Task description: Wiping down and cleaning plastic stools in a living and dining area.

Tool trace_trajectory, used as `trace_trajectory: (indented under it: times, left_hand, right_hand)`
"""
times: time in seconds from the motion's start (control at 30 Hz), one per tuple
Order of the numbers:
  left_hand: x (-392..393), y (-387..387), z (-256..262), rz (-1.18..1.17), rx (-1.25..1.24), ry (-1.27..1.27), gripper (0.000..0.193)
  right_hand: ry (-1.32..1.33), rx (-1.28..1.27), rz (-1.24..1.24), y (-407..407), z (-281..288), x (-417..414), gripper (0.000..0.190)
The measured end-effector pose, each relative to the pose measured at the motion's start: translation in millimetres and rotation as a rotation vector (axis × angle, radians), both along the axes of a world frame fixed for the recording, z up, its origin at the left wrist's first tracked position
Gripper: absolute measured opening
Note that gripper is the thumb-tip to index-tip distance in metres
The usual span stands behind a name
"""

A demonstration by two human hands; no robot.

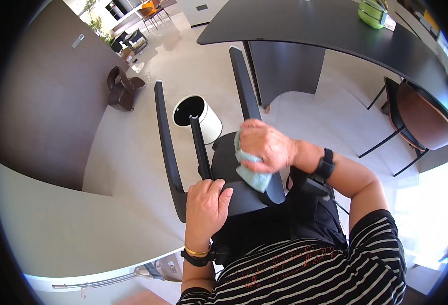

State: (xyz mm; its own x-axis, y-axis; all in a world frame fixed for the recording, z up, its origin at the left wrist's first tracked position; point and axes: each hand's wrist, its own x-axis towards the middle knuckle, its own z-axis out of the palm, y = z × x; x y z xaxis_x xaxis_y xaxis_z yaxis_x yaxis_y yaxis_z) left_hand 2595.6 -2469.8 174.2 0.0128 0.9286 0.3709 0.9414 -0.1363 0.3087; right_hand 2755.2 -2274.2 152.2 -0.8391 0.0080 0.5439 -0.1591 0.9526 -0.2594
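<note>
A black chair or stool (243,196) is tipped over in front of me, its long legs pointing away and their ends capped in a pale colour. My right hand (267,145) grips a crumpled light-blue cloth (255,178) and presses it against the base of the right-hand leg (244,82). With fingers curled over the near edge, my left hand (206,204) holds the chair beside the foot of the middle leg (201,148). The left-hand leg (164,133) rises just beyond that hand. Part of the seat is hidden behind my right hand and the cloth.
A white bin (211,127) with a dark inside stands just beyond the legs. A dark table (285,23) carries a green container (371,14) at the far right. A brown chair (424,118) is by the table, and a small brown armchair (122,89) stands along the left wall.
</note>
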Motion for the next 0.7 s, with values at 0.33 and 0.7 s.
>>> trace_trajectory:
  times: [0.33,0.7]
  left_hand:
    - [-8,11,1,0.016,0.003,0.004,0.027]
    - [-15,13,-4,0.045,0.013,0.029,0.028]
  right_hand:
    - [0.172,-1.216,-0.555,56,-36,-35,0.053]
    - [0.014,-1.206,-0.545,-12,-29,-13,0.059]
